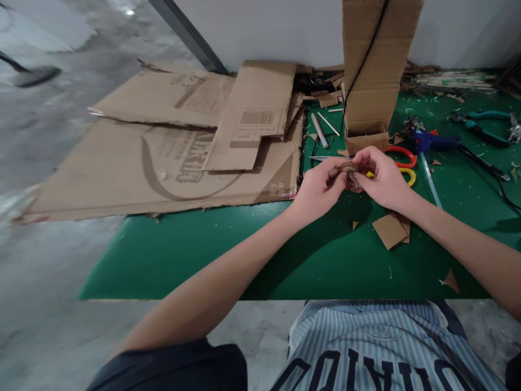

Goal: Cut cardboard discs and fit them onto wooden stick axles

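Observation:
My left hand [319, 187] and my right hand [378, 176] meet above the green mat [244, 255], fingers pinched together on a small round cardboard piece [349, 168] held between them. Both hands are closed on it. Just behind the hands lie scissors with red and yellow handles [402, 163], their blade pointing left. Small cardboard offcuts [391, 229] lie on the mat below my right wrist.
Flattened cardboard sheets [171, 157] cover the mat's left part and overhang its edge. A tall upright cardboard box [372, 70] stands behind the hands with a black cable. A blue glue gun [431, 142], teal pliers [484, 125] and glue sticks [319, 130] lie nearby.

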### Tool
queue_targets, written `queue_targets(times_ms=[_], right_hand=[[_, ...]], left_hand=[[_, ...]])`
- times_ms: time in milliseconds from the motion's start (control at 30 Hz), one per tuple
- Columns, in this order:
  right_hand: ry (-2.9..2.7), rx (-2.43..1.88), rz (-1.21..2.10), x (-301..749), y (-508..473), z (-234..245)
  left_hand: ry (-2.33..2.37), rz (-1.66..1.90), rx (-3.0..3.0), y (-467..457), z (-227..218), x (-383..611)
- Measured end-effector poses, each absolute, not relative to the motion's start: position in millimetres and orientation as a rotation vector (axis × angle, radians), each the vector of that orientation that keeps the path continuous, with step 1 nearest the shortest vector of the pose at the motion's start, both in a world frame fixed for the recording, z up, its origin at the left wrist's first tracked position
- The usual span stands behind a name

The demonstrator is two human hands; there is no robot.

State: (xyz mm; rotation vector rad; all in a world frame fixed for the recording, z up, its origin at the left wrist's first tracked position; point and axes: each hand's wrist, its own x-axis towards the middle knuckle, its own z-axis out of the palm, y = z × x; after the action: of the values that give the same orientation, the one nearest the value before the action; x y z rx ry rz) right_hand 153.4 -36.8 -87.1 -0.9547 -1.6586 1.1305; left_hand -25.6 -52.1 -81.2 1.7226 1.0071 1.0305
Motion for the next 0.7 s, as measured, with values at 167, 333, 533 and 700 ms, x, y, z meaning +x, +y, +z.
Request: queue_targets(times_ms=[167,333,533,700], right_hand=[[-1.696,-0.950,1.120,155.6,-37.9,-87.6],[-1.680,-0.939,1.141,157.1,-38.6,-87.1],[-1.683,-0.981,1.088,154.9,-38.2,-90.3],[-1.623,-1.028,1.120,155.4,-32.5,-87.7]], left_hand=[[1.063,1.043,1.785,-51.8,-83.4,-26.1],[1.107,1.032,1.848,-51.0,-82.5,-28.5],[1.047,1.009,1.852,-51.9,-81.4,-27.8],[1.066,0.999,1.842,-53.2,-82.5,-26.3]])
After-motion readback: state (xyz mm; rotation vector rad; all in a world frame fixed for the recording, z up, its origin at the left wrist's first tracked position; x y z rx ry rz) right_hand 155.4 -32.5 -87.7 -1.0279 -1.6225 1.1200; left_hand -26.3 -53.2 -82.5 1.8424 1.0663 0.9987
